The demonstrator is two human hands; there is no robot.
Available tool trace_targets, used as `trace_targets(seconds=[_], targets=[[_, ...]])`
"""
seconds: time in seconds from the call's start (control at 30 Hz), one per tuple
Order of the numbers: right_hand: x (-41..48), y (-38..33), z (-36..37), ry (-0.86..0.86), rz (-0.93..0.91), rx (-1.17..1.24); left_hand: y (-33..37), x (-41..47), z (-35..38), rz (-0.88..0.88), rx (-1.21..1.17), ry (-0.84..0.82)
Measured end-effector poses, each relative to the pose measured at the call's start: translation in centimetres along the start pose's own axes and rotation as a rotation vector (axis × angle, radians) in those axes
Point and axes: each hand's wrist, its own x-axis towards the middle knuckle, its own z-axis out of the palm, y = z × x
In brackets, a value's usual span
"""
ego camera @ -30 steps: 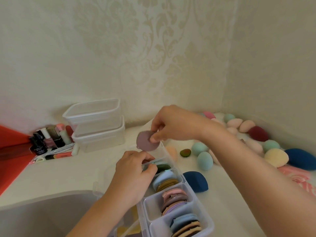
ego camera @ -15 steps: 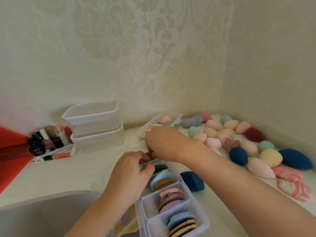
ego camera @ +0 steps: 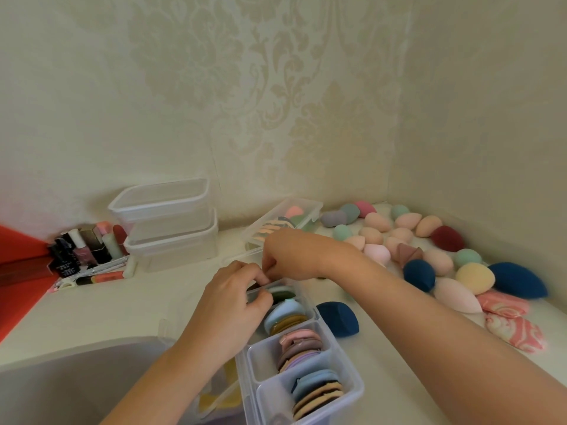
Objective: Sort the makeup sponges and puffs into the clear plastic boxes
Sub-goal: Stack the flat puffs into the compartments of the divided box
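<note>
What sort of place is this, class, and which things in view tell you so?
Most likely a makeup corner in a home, perhaps a vanity: patterned wallpaper covers both walls, small cosmetics bottles stand on the white counter, and many loose makeup sponges lie near clear boxes.

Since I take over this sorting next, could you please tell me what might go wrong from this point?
The left hand and right hand crowd the far compartment, which already holds green puffs; one could spring out. The divided box sits beside the grey basin; a push might tip it in. The right forearm may nudge the dark blue sponge.
</note>
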Motion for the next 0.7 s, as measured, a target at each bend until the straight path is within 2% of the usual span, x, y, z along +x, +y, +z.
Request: trace_targets(seconds=[0.27, 0.43, 0.5, 0.6, 0.7], targets=[[-1.4, 0.5, -0.7, 0.010, 0.044, 0.247, 0.0, 0.3, -0.2, -0.047, -0.026, -0.071], [-5.0, 2.1, -1.6, 0.150, 0.116, 0.423, 0.3, 0.2, -0.3, -0.016, 0.008, -0.066], [-6.7, 3.7, -2.3, 0.257, 0.246, 0.335, 0.3, 0.2, -0.2, 0.028, 0.114, -0.012], [-9.8, 7.0, -3.7, 0.358, 0.565, 0.120, 0.6, 0.2, 0.0, 0.018, 0.292, 0.014], [-13.0, 9.7, -4.6, 0.229, 0.820, -0.047, 0.9, 0.1, 0.0, -0.052, 0.377, -0.008]])
